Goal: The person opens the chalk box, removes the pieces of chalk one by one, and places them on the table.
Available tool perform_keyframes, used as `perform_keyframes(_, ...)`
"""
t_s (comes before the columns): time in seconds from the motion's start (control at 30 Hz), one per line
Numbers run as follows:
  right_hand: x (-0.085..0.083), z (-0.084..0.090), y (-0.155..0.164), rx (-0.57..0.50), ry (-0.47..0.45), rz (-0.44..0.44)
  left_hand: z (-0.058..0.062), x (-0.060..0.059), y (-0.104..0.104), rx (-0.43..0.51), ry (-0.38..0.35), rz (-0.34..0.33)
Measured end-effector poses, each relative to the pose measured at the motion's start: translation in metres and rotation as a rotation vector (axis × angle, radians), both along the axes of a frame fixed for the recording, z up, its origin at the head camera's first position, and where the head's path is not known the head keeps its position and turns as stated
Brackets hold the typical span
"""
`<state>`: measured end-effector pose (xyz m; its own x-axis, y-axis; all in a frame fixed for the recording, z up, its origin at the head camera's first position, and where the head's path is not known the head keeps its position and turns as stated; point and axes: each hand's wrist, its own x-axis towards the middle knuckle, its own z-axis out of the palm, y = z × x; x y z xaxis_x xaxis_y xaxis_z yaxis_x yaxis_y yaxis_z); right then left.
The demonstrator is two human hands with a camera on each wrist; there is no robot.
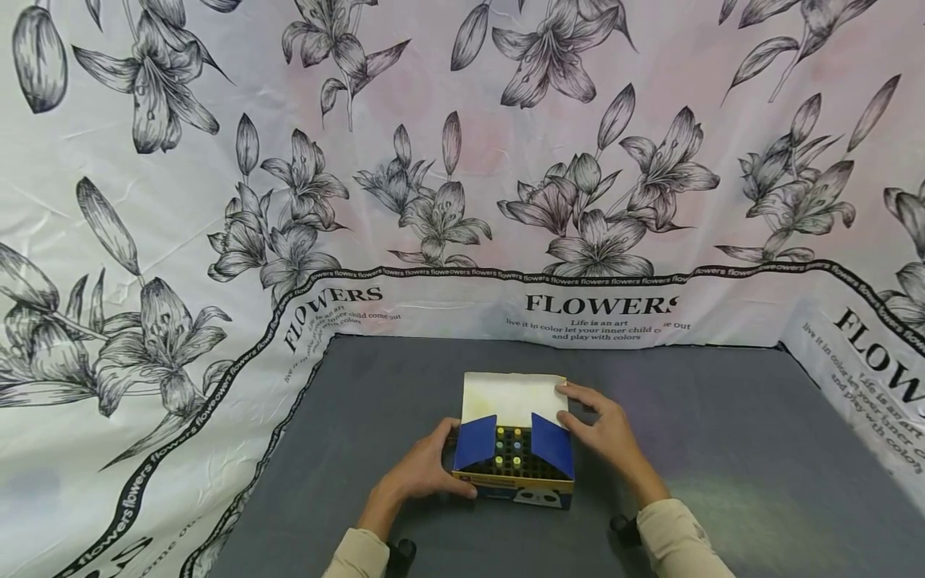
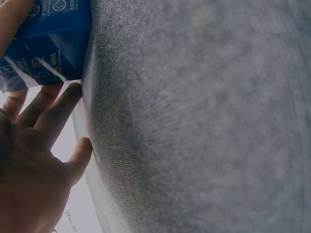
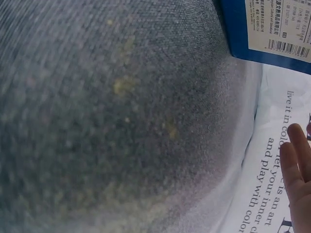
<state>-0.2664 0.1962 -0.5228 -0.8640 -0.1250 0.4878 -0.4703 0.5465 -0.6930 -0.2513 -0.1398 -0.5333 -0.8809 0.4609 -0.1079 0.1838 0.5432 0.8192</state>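
Note:
A blue-and-yellow cardboard box [image 1: 515, 488] stands on the table with its cream-lined lid [image 1: 515, 397] raised at the back. Its two blue side flaps [image 1: 552, 449] lean over the contents, leaving a middle strip where small yellow and pale blue round ends [image 1: 517, 462] show in a dark grid. My left hand [image 1: 419, 474] grips the box's left side, thumb along the front corner and fingers towards the back. In the left wrist view those fingers [image 2: 51, 114] lie against a printed blue side. My right hand [image 1: 607, 429] touches the lid's right edge with extended fingertips.
The grey tabletop [image 1: 723, 433] spreads around the box. White flower-printed cloth [image 1: 433, 305] rises behind it and along both sides. Dark wrist straps [image 1: 625, 530] sit near the sleeve cuffs. The box's barcode label [image 3: 286, 47] shows in the right wrist view.

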Motion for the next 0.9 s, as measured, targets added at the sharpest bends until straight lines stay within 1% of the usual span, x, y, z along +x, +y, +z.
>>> perform_keyframes(0.3,-0.0019,-0.0036,0.0029,-0.088,-0.245,0.091,0.0001,0.001,0.0011,-0.007,0.011,0.011)
perform_keyframes(0.47,-0.0011,-0.0054,0.002,-0.073,-0.323,0.103,-0.0011,0.0015,0.0026,-0.014,0.018,0.018)
perform_keyframes(0.6,-0.0003,-0.0072,0.0007,-0.06,-0.39,0.094,-0.0026,0.0023,0.0039,-0.018,0.022,0.023)
perform_keyframes(0.77,-0.001,-0.0084,-0.0005,-0.094,-0.494,0.115,-0.005,0.0027,0.0047,-0.03,0.03,0.037)
perform_keyframes(0.9,-0.0023,-0.0093,-0.0013,-0.098,-0.543,0.117,-0.0045,0.0038,0.0046,-0.029,0.032,0.048)
